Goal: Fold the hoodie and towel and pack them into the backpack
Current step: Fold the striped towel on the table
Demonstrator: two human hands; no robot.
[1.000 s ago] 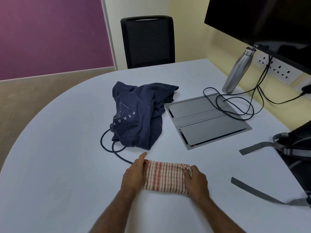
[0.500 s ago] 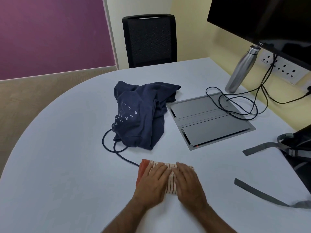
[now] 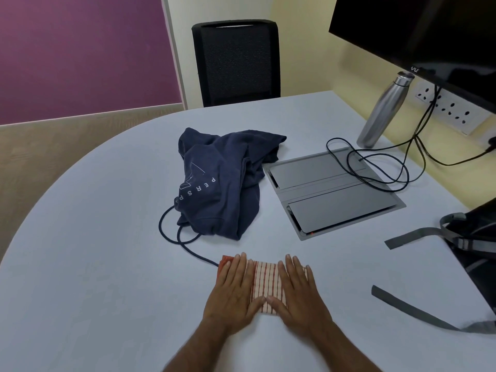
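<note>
- The folded striped towel (image 3: 264,287) lies flat on the table (image 3: 80,264), under both hands, a strip of it showing between them
- The left hand (image 3: 233,288) presses on its left half, fingers straight and spread, thumb tip on the near edge
- The right hand (image 3: 298,291) presses on its right half the same way; the two thumbs nearly meet
- Beyond the left fingertips the navy hoodie (image 3: 222,183) lies crumpled, its drawcord (image 3: 182,242) running to the towel's left corner
- Well right of the right hand, the dark backpack (image 3: 480,237) sits at the table edge, grey straps (image 3: 413,310) trailing toward the hands
- Beyond the right hand: a grey cable hatch (image 3: 332,194), black cables (image 3: 375,167), a steel bottle (image 3: 383,111)
</note>
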